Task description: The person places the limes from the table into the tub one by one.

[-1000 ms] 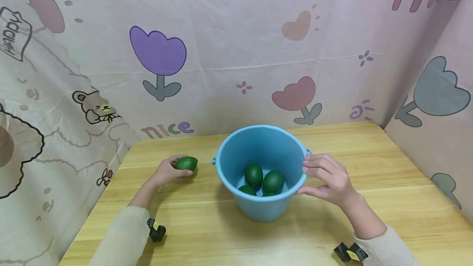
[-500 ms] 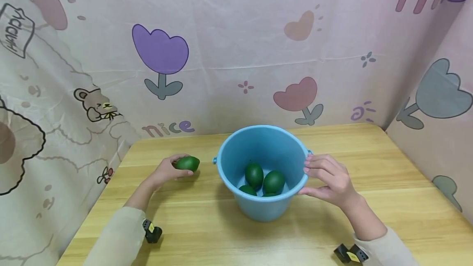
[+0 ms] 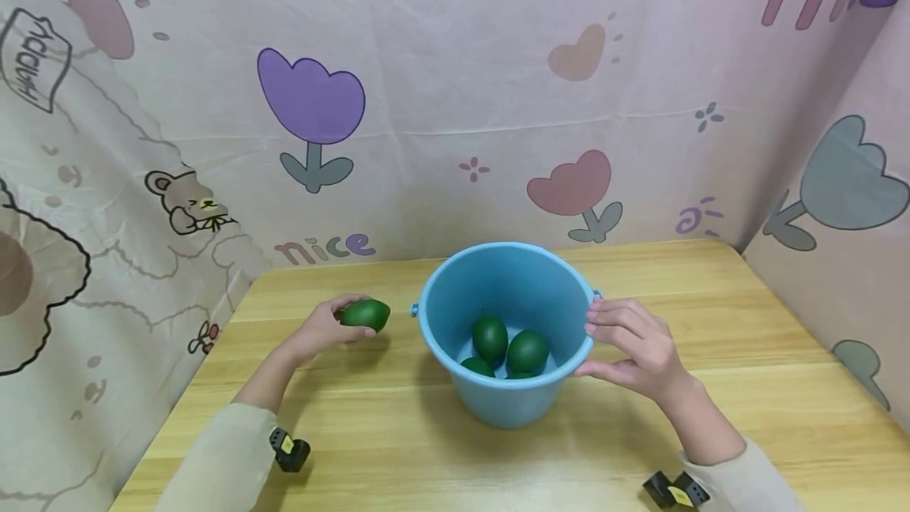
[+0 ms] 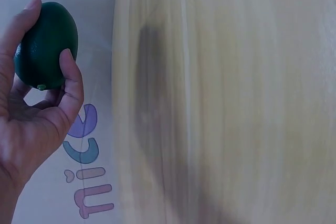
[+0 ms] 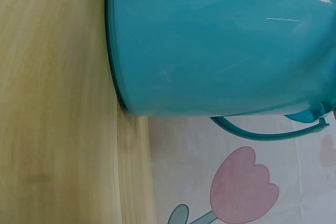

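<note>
In the head view my left hand (image 3: 329, 330) holds a dark green, smooth avocado (image 3: 367, 315) in the air, left of the blue bucket (image 3: 506, 401). The left wrist view shows fingers and thumb around this avocado (image 4: 51, 40), its small pale stem end toward the palm. Several green avocados lie inside the bucket, among them one avocado (image 3: 528, 352) beside another avocado (image 3: 490, 338). My right hand (image 3: 637, 348) holds the bucket's right rim, fingertips near the handle mount and thumb lower at the front. Only the bucket's side (image 5: 220, 40) shows in the right wrist view, without the hand.
The bucket stands upright on a light wooden table (image 3: 370, 449). Its blue handle (image 5: 268, 136) hangs down at the back. A printed cloth (image 3: 441, 101) with flowers and letters rises behind and at both sides. Each sleeve carries a small black camera (image 3: 290, 450).
My left hand has moved slightly right with the avocado, toward the bucket. The right hand and the bucket stay in place; the head view shifts slightly.
</note>
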{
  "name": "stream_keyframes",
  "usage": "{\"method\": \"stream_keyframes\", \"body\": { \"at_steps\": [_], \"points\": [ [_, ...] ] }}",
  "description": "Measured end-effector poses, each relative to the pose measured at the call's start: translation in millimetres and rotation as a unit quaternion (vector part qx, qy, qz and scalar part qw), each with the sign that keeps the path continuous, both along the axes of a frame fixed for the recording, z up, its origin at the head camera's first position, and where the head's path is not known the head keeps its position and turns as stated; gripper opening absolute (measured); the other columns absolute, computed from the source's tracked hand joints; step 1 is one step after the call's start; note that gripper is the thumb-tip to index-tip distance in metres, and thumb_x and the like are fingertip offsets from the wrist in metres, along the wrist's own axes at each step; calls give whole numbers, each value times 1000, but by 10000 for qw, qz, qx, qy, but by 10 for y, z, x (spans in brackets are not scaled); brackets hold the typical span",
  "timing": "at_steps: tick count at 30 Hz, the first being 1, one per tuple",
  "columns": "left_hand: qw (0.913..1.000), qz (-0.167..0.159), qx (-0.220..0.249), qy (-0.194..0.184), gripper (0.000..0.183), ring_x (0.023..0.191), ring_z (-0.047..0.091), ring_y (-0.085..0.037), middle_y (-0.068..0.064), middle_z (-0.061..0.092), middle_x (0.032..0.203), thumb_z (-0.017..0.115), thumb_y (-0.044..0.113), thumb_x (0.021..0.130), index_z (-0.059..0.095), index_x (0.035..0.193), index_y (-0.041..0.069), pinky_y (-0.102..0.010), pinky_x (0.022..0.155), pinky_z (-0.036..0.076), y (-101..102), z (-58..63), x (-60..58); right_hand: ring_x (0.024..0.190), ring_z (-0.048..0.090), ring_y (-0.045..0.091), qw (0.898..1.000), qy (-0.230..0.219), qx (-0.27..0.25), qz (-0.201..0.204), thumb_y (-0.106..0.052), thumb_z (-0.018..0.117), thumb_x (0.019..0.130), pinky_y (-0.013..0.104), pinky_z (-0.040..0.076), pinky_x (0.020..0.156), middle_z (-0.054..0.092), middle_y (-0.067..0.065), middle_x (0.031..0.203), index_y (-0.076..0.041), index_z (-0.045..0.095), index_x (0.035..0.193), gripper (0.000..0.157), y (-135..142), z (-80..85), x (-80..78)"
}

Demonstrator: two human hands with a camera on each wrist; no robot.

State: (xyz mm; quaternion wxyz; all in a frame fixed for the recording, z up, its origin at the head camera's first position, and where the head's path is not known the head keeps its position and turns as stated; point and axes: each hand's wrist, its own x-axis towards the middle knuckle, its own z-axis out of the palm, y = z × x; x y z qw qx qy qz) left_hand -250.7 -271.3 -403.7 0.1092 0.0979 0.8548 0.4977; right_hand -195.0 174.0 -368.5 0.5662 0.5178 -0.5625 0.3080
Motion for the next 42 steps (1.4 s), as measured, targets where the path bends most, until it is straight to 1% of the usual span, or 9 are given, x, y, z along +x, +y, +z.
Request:
{"method": "stream_keyframes", "body": {
  "at_steps": [3, 8, 16, 22, 25, 33, 38, 42],
  "points": [
    [10000, 3, -9, -20, 67, 104, 54, -30, -25, 49, 124, 76, 21, 79, 45, 136, 5, -35, 78, 54, 16, 15, 23, 64, 59, 31, 10000, -23, 4, -27, -44, 73, 76, 27, 52, 88, 63, 19, 67, 4, 65, 67, 50, 2, -4, 2],
    [10000, -80, 36, -18, 67, 105, 54, -31, -26, 48, 125, 76, 22, 79, 44, 136, 4, -35, 79, 55, 28, 26, 69, 63, 59, 31, 10000, -33, 12, -35, -44, 73, 76, 27, 52, 88, 63, 19, 67, 4, 65, 66, 50, -2, 0, 12],
    [9998, -201, 80, 3, 64, 103, 53, -29, -24, 49, 124, 76, 20, 80, 46, 135, 6, -36, 77, 54, 25, 110, 155, 63, 59, 31, 10000, 4, -39, -2, -44, 73, 76, 27, 52, 87, 62, 19, 66, 4, 65, 66, 50, -21, 11, 23],
    [9995, -325, -23, 26, 63, 105, 54, -29, -23, 48, 128, 75, 21, 80, 47, 134, 7, -36, 79, 54, 27, 168, 211, 64, 59, 31, 10000, -4, -51, -7, -44, 73, 76, 26, 52, 88, 62, 19, 66, 4, 65, 66, 50, -17, 4, 23],
    [9993, -377, -40, 23, 64, 106, 53, -30, -23, 47, 129, 76, 21, 80, 46, 135, 8, -35, 79, 53, 43, 217, 241, 64, 59, 31, 10000, 2, -41, -18, -44, 73, 77, 26, 52, 88, 62, 19, 66, 4, 65, 66, 50, -13, 7, 21],
    [9982, -549, -66, 221, 61, 104, 54, -29, -20, 52, 125, 76, 21, 79, 49, 133, 9, -35, 77, 53, 109, 322, 260, 65, 59, 31, 10000, -26, -19, -69, -44, 72, 77, 26, 51, 89, 62, 20, 67, 4, 65, 67, 50, 7, 6, 4],
    [9980, -559, -153, 239, 60, 106, 53, -29, -16, 52, 127, 77, 22, 79, 51, 131, 13, -35, 79, 52, 136, 372, 292, 65, 59, 31, 9999, -80, -32, -53, -45, 73, 76, 26, 51, 90, 63, 20, 67, 5, 66, 68, 50, 9, -9, -2],
    [9974, -576, -256, 352, 58, 106, 52, -29, -15, 52, 127, 76, 24, 79, 51, 131, 14, -35, 79, 51, 135, 406, 326, 66, 59, 31, 9999, -106, -31, -33, -44, 73, 76, 26, 51, 90, 63, 20, 67, 5, 66, 67, 50, -1, -11, 1]
  ]
}}
